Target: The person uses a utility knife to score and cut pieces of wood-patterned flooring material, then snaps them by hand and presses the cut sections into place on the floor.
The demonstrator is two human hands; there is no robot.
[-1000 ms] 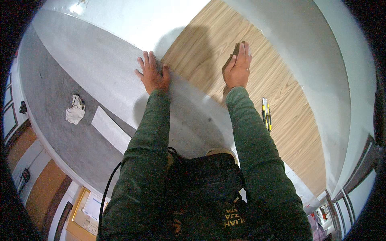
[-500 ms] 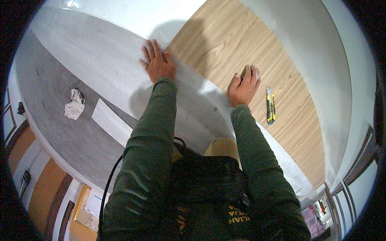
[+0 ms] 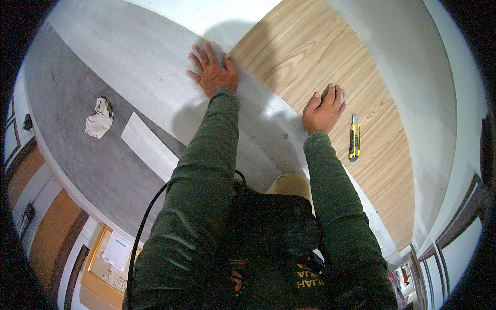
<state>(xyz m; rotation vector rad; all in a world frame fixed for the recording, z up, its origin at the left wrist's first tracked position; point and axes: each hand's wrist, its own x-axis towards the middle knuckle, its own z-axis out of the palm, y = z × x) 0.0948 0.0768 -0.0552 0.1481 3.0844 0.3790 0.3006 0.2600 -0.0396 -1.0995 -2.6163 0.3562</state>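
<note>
My left hand (image 3: 214, 74) lies with fingers spread on a pale grey sheet-like surface (image 3: 150, 57), beside the corner of a wood-grain panel (image 3: 305, 46). My right hand (image 3: 324, 111) rests on the panel near its near-left edge, thumb apart and fingers loosely bent, with nothing seen in it. Just right of that hand, a yellow and black utility knife (image 3: 354, 138) lies on the wood grain, its blade end pointing away from me. Neither hand touches the knife.
A crumpled whitish cloth (image 3: 99, 118) lies on the dark grey floor (image 3: 67, 98) at left. Nearer me is a narrow white strip (image 3: 150, 144). A black cable (image 3: 147, 212) hangs beside my left arm. A gold-framed board (image 3: 106, 258) stands at lower left. A pale curved wall borders the panel's right.
The whole view has turned slightly, shifting the hands and panel rightward in the picture. My left fingers look a little more spread. Both hands stay at the panel, and the knife lies untouched.
</note>
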